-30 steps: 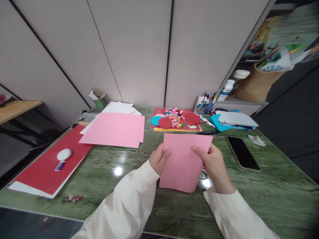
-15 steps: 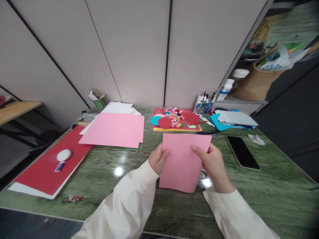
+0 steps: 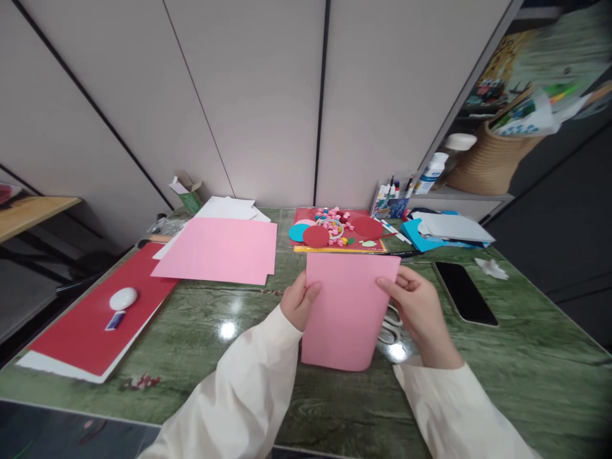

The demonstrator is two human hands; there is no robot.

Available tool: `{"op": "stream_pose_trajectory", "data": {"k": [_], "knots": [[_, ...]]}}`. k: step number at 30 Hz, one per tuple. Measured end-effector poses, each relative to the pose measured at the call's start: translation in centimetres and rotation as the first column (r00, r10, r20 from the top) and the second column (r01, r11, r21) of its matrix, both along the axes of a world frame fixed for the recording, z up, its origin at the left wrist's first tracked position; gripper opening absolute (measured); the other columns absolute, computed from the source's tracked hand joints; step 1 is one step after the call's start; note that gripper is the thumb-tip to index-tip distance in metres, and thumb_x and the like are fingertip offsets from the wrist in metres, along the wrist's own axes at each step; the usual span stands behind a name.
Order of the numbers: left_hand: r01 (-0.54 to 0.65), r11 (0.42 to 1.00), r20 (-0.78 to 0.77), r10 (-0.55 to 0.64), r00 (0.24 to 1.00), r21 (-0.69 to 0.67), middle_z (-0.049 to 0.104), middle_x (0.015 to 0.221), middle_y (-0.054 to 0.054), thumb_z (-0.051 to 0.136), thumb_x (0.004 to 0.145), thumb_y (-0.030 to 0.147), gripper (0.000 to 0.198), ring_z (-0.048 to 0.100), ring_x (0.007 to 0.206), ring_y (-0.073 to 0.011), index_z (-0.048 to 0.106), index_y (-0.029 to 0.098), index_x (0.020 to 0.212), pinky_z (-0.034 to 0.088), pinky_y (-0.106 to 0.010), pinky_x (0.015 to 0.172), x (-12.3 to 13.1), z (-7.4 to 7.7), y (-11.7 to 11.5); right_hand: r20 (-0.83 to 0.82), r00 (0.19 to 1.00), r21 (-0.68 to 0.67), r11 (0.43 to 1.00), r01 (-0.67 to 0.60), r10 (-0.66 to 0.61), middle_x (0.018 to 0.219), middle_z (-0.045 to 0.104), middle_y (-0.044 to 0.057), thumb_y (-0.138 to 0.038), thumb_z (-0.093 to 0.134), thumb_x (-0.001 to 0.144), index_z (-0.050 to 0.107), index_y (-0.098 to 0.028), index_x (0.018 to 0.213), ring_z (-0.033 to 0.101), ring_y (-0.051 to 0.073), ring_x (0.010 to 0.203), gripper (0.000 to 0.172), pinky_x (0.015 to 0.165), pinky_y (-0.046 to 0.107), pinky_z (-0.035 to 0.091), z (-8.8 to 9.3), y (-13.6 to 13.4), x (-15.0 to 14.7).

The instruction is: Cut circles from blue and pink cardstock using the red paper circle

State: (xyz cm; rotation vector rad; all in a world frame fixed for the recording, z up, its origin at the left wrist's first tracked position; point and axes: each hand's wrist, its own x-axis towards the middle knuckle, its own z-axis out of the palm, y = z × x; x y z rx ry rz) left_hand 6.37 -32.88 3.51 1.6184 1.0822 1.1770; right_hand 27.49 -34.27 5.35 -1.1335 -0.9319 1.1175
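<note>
A pink sheet of paper (image 3: 347, 319) is held up above the table, between both hands. My left hand (image 3: 299, 303) pinches its left edge, thumb on the near face. On the opposite side my right hand (image 3: 415, 306) grips the upper right edge, its thumb on the front and its fingers behind. Partly covered by the sheet and the right hand, the pale handles of a pair of scissors (image 3: 391, 325) lie on the table. Whether the sheet is folded or single I cannot tell.
Larger pink sheets (image 3: 220, 248) lie left of centre. A red sheet (image 3: 109, 331) carries a white oval object (image 3: 123, 298) and a small tube (image 3: 115, 320). Paper circles and pink pieces cover a red sheet (image 3: 339, 242) at the back. A phone (image 3: 466, 293) lies right.
The pink sheet has shifted slightly left with my left hand. My right hand has moved a little to the right along its edge, and more of the scissors handles shows.
</note>
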Motion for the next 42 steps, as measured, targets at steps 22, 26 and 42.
{"op": "stream_pose_trajectory", "data": {"k": [22, 26, 42], "knots": [[0.035, 0.999, 0.005, -0.036, 0.999, 0.011, 0.062, 0.109, -0.008, 0.044, 0.084, 0.04, 0.037, 0.056, 0.102, -0.0232, 0.052, 0.017, 0.112, 0.043, -0.032, 0.084, -0.7, 1.0, -0.9, -0.044, 0.995, -0.005, 0.996, 0.086, -0.086, 0.073, 0.071, 0.003, -0.025, 0.074, 0.059, 0.068, -0.02, 0.082, 0.062, 0.017, 0.058, 0.023, 0.056, 0.028, 0.047, 1.0, -0.7, 0.4], [0.033, 0.998, -0.036, -0.031, 0.999, 0.06, 0.062, 0.11, -0.007, 0.042, 0.086, 0.037, 0.035, 0.056, 0.101, -0.0226, 0.05, 0.017, 0.114, 0.042, -0.031, 0.083, -0.9, 2.8, -0.8, -0.018, 1.0, 0.007, 1.0, 0.024, -0.024, 0.073, 0.071, 0.003, -0.027, 0.073, 0.06, 0.069, -0.021, 0.083, 0.062, 0.017, 0.059, 0.024, 0.056, 0.029, 0.047, 2.7, -0.1, 0.5], [0.086, 0.987, 0.085, -0.098, 0.992, 0.135, 0.06, 0.108, -0.009, 0.044, 0.085, 0.035, 0.035, 0.057, 0.094, -0.0231, 0.049, 0.018, 0.115, 0.043, -0.032, 0.081, -0.1, 10.4, 1.1, 0.063, 0.997, 0.266, 0.964, 0.03, -0.048, 0.073, 0.071, 0.004, -0.026, 0.073, 0.063, 0.069, -0.02, 0.078, 0.062, 0.018, 0.06, 0.017, 0.055, 0.028, 0.048, 9.6, 2.4, 0.6]]}}
